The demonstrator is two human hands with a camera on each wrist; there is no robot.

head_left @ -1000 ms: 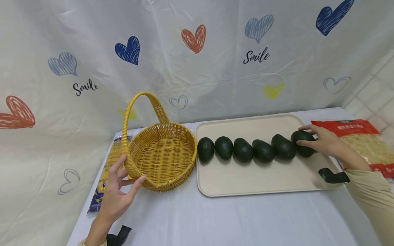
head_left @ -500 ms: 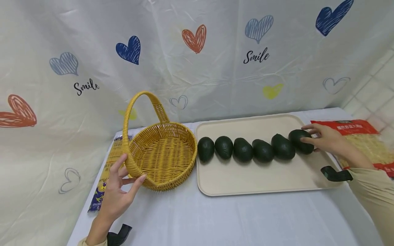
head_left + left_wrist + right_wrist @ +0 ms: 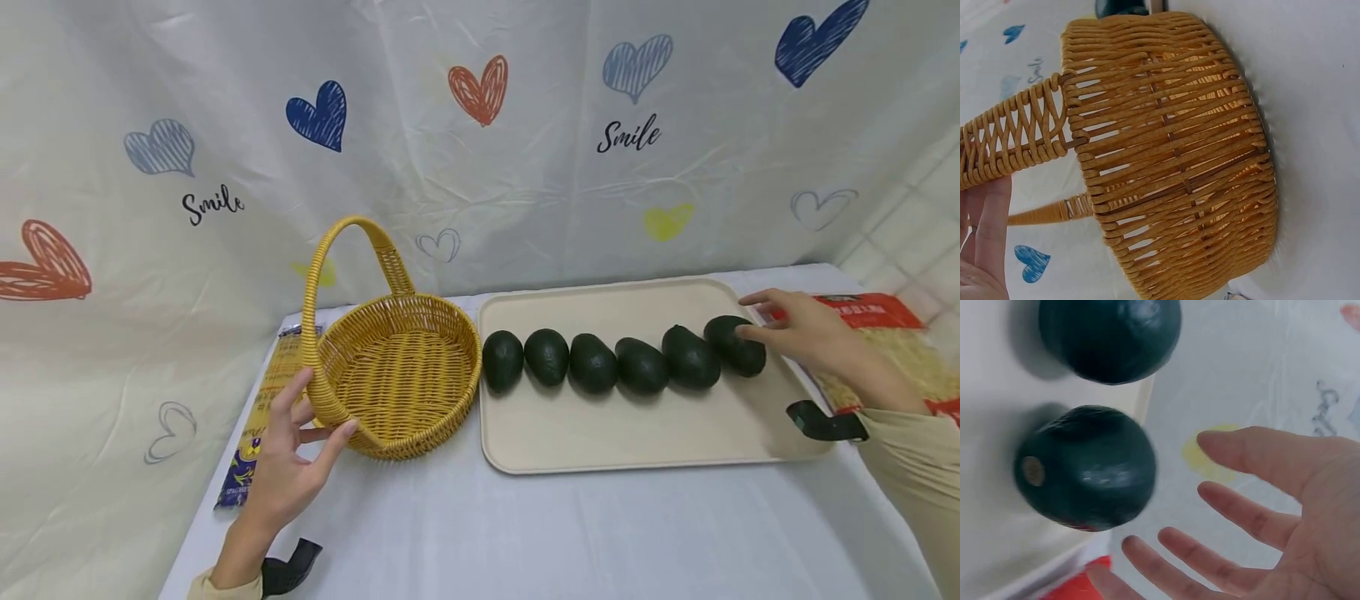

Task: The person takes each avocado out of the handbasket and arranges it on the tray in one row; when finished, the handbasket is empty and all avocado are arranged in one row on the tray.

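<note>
My left hand grips the yellow woven basket where its handle meets the near left rim; the left wrist view shows fingers against the handle. Inside the basket only the woven bottom shows. To its right, several dark green avocados stand in a row on a beige tray. Over the rightmost avocado hovers my right hand, its fingers spread. In the right wrist view a gap separates that hand from the avocado.
A yellow and blue spaghetti packet lies left of the basket, partly hidden by hand and handle. A red-topped pasta bag lies beyond the tray's right end. A white curtain printed with hearts hangs behind the table.
My right hand has let go of the rightmost avocado and drawn back up and to the right. That avocado now sits slightly farther back and leftward. My left hand stays on the basket.
</note>
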